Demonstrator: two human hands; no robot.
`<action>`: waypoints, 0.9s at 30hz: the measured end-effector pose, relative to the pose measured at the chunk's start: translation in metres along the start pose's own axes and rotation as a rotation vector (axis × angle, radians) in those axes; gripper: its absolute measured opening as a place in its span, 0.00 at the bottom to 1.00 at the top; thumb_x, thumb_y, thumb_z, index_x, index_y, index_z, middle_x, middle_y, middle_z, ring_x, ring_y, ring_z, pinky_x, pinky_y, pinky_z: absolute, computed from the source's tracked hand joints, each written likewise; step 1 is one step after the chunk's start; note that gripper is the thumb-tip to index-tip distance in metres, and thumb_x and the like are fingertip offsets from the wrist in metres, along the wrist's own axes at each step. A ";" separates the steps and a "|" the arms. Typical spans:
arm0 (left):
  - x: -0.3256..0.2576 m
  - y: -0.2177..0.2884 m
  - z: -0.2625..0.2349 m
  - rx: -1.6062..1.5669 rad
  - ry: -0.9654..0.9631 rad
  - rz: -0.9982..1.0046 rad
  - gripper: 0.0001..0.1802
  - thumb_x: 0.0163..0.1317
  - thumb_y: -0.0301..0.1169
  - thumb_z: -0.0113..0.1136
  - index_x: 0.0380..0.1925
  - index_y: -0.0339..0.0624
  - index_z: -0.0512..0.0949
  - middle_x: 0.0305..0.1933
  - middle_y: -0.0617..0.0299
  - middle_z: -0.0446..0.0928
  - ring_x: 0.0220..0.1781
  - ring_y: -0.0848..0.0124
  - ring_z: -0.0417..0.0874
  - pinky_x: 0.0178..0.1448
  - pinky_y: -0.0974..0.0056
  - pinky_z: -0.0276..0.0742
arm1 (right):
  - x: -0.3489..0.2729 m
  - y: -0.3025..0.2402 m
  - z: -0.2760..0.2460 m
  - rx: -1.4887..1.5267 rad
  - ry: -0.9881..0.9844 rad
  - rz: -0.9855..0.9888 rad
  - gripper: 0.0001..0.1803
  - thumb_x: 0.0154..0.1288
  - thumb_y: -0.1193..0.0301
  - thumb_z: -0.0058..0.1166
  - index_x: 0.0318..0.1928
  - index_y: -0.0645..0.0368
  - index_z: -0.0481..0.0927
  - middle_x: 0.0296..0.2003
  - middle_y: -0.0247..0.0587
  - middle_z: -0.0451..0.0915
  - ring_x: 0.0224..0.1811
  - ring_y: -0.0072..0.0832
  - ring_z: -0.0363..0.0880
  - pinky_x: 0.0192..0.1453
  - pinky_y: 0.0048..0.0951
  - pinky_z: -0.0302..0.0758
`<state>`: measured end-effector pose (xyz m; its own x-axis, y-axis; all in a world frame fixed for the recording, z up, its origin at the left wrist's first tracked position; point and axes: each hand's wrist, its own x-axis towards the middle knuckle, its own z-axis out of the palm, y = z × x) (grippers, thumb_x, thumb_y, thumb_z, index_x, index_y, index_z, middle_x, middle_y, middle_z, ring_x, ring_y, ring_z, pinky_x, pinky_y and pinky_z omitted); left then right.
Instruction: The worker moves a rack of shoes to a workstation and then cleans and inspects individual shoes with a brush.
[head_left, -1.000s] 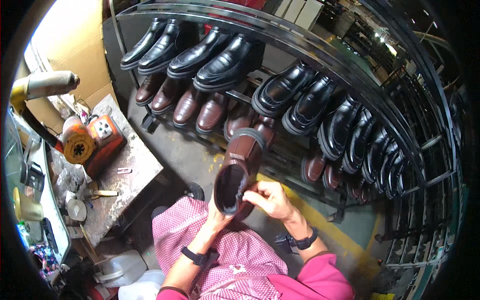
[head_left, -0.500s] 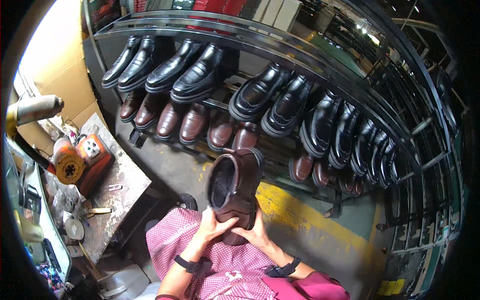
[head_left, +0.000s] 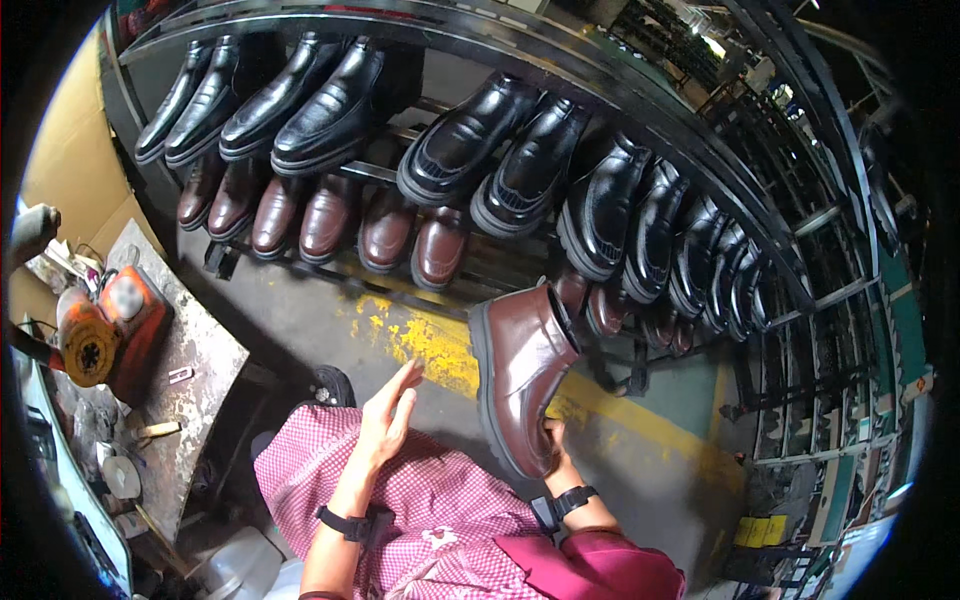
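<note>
A brown leather ankle boot (head_left: 530, 350) is tilted in front of me, heel and opening up and toe down, its thick dark sole turned left. My right hand (head_left: 556, 448) grips it at the toe end; part of those fingers is hidden behind the boot. Apart from it, to the left, my left hand (head_left: 388, 415) is raised over my lap with its fingers stretched out and nothing in them. Both wrists carry black straps. A checked pink apron (head_left: 410, 490) covers my lap below the hands.
Ahead runs a metal rack (head_left: 400, 52) with black shoes (head_left: 330, 110) above and brown shoes (head_left: 325, 217) below. On the left, a worn table (head_left: 205, 370) bears an orange machine (head_left: 128, 320). A yellow stripe (head_left: 440, 345) crosses the floor.
My left hand has let go of the boot and moved left, fingers straightened. My right hand has carried the boot rightward and turned it, so its side and sole now show. The view has shifted.
</note>
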<state>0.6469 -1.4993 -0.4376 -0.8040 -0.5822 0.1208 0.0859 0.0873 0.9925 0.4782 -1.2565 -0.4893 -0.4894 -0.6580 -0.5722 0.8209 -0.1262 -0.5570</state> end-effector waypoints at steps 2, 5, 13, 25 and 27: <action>-0.001 -0.004 -0.003 -0.071 0.075 -0.060 0.24 0.61 0.25 0.44 0.58 0.35 0.58 0.54 0.49 0.67 0.55 0.64 0.70 0.58 0.64 0.63 | -0.042 0.004 -0.037 -0.167 -0.055 -0.002 0.28 0.48 0.68 0.49 0.53 0.64 0.66 0.52 0.46 0.69 0.53 0.34 0.68 0.57 0.33 0.66; 0.003 -0.012 -0.004 -0.273 0.178 -0.199 0.29 0.63 0.33 0.42 0.62 0.42 0.46 0.62 0.53 0.58 0.61 0.63 0.62 0.59 0.60 0.61 | -0.047 -0.005 -0.027 -0.417 -0.137 -0.013 0.31 0.47 0.68 0.51 0.54 0.64 0.65 0.53 0.45 0.68 0.55 0.34 0.66 0.58 0.33 0.64; 0.003 0.003 -0.018 -0.565 0.033 -0.336 0.25 0.60 0.34 0.50 0.57 0.42 0.62 0.60 0.61 0.62 0.58 0.71 0.65 0.55 0.66 0.67 | 0.009 -0.049 0.059 -1.086 -0.464 -0.031 0.37 0.41 0.70 0.56 0.56 0.65 0.62 0.55 0.44 0.65 0.58 0.32 0.63 0.61 0.33 0.60; 0.004 0.006 -0.019 -0.455 0.051 -0.249 0.22 0.55 0.26 0.56 0.52 0.39 0.67 0.51 0.63 0.69 0.48 0.76 0.70 0.51 0.71 0.69 | 0.045 -0.041 0.033 -0.667 -0.620 0.294 0.56 0.27 0.63 0.66 0.61 0.66 0.53 0.58 0.43 0.60 0.62 0.29 0.56 0.65 0.32 0.50; 0.006 0.003 -0.018 -0.295 0.082 -0.168 0.22 0.54 0.25 0.56 0.51 0.38 0.68 0.49 0.63 0.70 0.47 0.76 0.71 0.51 0.71 0.68 | 0.044 -0.040 0.034 -0.572 -0.637 0.324 0.56 0.27 0.63 0.67 0.61 0.66 0.53 0.58 0.42 0.60 0.62 0.29 0.56 0.65 0.31 0.51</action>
<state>0.6528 -1.5173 -0.4339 -0.7722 -0.6329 -0.0555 0.1327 -0.2461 0.9601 0.4336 -1.3052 -0.4715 0.1340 -0.9034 -0.4073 0.5355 0.4118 -0.7373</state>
